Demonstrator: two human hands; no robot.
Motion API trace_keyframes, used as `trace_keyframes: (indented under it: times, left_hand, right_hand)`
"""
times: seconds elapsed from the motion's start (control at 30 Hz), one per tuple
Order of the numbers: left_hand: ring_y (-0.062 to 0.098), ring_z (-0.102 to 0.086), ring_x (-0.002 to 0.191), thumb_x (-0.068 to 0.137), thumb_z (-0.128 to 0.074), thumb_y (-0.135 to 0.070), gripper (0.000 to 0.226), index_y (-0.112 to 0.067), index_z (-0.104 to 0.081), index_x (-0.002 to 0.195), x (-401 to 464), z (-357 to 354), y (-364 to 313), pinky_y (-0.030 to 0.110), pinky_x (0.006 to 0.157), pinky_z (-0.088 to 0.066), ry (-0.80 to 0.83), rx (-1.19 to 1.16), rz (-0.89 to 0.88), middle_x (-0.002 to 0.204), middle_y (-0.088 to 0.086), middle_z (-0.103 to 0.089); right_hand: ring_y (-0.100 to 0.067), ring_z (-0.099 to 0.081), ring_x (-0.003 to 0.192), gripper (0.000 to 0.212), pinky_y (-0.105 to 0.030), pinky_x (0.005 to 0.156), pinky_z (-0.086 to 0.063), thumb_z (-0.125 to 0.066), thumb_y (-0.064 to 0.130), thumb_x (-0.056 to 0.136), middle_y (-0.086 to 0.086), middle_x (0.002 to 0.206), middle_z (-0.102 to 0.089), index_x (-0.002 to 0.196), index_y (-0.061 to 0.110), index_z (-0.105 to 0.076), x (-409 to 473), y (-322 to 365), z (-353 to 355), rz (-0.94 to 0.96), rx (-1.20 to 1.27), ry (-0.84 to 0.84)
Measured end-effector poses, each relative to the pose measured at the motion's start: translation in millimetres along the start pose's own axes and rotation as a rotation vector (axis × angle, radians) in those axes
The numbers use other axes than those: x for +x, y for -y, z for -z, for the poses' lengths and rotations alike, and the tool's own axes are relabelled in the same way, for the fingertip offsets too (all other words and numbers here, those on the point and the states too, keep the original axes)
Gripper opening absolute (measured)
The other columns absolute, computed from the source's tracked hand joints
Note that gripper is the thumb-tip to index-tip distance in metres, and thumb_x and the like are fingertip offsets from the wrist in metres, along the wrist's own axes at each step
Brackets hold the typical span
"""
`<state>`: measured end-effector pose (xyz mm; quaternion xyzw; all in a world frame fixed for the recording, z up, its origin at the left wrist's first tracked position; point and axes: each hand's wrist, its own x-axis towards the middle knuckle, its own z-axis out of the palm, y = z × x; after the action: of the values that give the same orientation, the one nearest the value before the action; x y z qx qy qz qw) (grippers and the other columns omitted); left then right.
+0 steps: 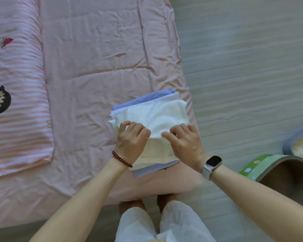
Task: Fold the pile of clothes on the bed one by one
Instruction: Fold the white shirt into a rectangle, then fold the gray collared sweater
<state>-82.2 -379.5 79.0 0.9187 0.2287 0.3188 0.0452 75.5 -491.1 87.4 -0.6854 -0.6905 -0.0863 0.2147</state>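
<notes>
On the pink bed sheet [94, 67], near its right edge, one stack of folded clothes [147, 102] is seen: three layers can be counted, a blue piece [143, 98] at the bottom, a pale lilac-white piece [166, 98] over it, and a cream-white garment [157, 114] on top. One striped pink pillow [16, 102] with cartoon prints is laid along the left side, well apart from the stack. Two hands are counted. The cream-white garment is shown textured, softly creased, with a fold edge running across its near half. That edge is pinched by the left hand [129, 138], fingers curled over the cloth, a red bead bracelet [122, 158] worn at the wrist. Just beside it, the same edge is gripped by the right hand [184, 140], thumb and fingers curled, a watch [212, 163] with a white strap worn on the wrist. Both hands are placed on the garment's near part. One green-rimmed tub [280, 170] is seen on the floor at far right.
</notes>
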Motion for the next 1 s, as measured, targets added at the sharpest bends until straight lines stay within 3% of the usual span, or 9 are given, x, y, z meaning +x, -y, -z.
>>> trace_keyframes:
  times: [0.1,0.23,0.37,0.47,0.6,0.67,0.73,0.83,1.0]
  left_hand:
    - [0.02,-0.054,0.058,0.064,-0.063,0.008,0.034,-0.019,-0.045,0.075,-18,-3,-3,0.031,0.075,-0.035,0.158,0.071,-0.039,0.063,-0.001,-0.054]
    - [0.022,-0.057,0.075,0.075,-0.055,-0.013,0.009,-0.016,-0.064,0.077,-48,1,3,0.034,0.086,-0.035,0.378,0.047,-0.05,0.079,0.0,-0.063]
    - [0.021,-0.052,0.077,0.083,-0.054,-0.016,0.02,-0.011,-0.063,0.066,-38,10,-2,0.033,0.08,-0.039,0.255,0.007,0.042,0.076,0.003,-0.063]
    - [0.021,-0.053,0.086,0.085,-0.05,-0.013,0.014,-0.009,-0.06,0.075,-16,-3,-10,0.036,0.086,-0.041,0.128,0.035,0.187,0.084,0.007,-0.065]
    - [0.019,-0.06,0.06,0.086,-0.044,-0.013,0.009,-0.012,-0.048,0.094,-5,-20,-19,0.031,0.084,-0.047,0.077,-0.02,0.394,0.059,0.001,-0.061]
    - [0.021,-0.061,0.065,0.084,-0.045,-0.018,0.016,-0.014,-0.046,0.099,-10,-21,-18,0.031,0.075,-0.048,0.143,0.024,0.428,0.064,0.002,-0.061]
    - [0.023,-0.053,0.09,0.081,-0.045,-0.027,0.033,-0.016,-0.046,0.111,-23,-24,-16,0.034,0.083,-0.042,0.284,0.163,0.403,0.095,0.009,-0.059]
    - [0.029,-0.024,0.135,0.084,-0.038,-0.044,0.058,-0.022,-0.034,0.137,-43,-27,-11,0.045,0.109,-0.019,0.5,0.224,0.473,0.145,0.009,-0.029]
    - [0.017,0.032,0.136,0.081,0.001,-0.062,0.069,-0.037,0.015,0.144,-49,-23,-8,0.048,0.112,0.01,0.855,0.24,0.581,0.152,-0.006,0.026]
  right_hand:
    - [-0.02,-0.044,0.073,0.042,-0.032,0.067,-0.032,-0.059,-0.009,0.061,-0.002,0.077,-0.056,0.093,0.018,-0.064,-12,-7,-2,0.095,-0.02,0.102]
    - [-0.027,-0.046,0.109,0.044,-0.042,0.092,-0.033,-0.055,0.024,0.078,-0.008,0.111,-0.06,0.121,0.012,-0.056,-51,-7,-4,0.224,-0.058,0.394]
    - [-0.025,-0.049,0.114,0.031,-0.048,0.102,-0.032,-0.042,0.025,0.092,-0.008,0.112,-0.064,0.104,0.012,-0.068,-39,-2,7,0.087,0.054,0.256]
    - [-0.026,-0.047,0.12,0.026,-0.051,0.106,-0.027,-0.043,0.018,0.09,-0.01,0.117,-0.062,0.105,0.01,-0.063,-10,2,-1,-0.057,0.018,0.197]
    - [-0.032,-0.048,0.126,0.041,-0.054,0.11,-0.021,-0.033,0.02,0.089,-0.015,0.131,-0.055,0.122,0.006,-0.054,14,8,-22,-0.258,-0.046,0.316]
    - [-0.034,-0.043,0.129,0.049,-0.055,0.111,-0.019,-0.031,0.025,0.089,-0.017,0.137,-0.049,0.13,0.006,-0.05,11,5,-29,-0.309,-0.076,0.402]
    - [-0.034,-0.032,0.135,0.053,-0.053,0.111,-0.012,-0.032,0.033,0.089,-0.019,0.144,-0.039,0.137,0.012,-0.042,0,-1,-34,-0.265,-0.094,0.468]
    - [-0.032,-0.019,0.14,0.057,-0.053,0.112,-0.009,-0.034,0.04,0.089,-0.016,0.151,-0.027,0.142,0.022,-0.033,-13,-11,-36,-0.198,-0.078,0.544]
    - [-0.031,-0.019,0.14,0.057,-0.055,0.111,-0.008,-0.031,0.044,0.088,-0.014,0.152,-0.027,0.142,0.025,-0.035,-9,-13,-40,-0.212,-0.09,0.676]
